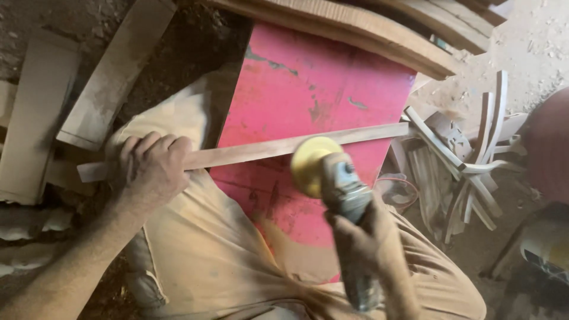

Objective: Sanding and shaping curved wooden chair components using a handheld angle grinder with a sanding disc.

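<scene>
Sanding stage. The left hand [153,168] closes its grip over one end of a long, thin wooden strip [284,146], pinning it across a red counter [308,83] and the person's knee. The right hand [363,240] is wrapped around an angle grinder [347,195], whose yellow sanding disc [309,164] meets the strip's near edge at mid-length. The next pass likely calls for steady, even pressure. The strip looks pale, straight and dusty. Offcuts [468,160] lie to the right.
</scene>
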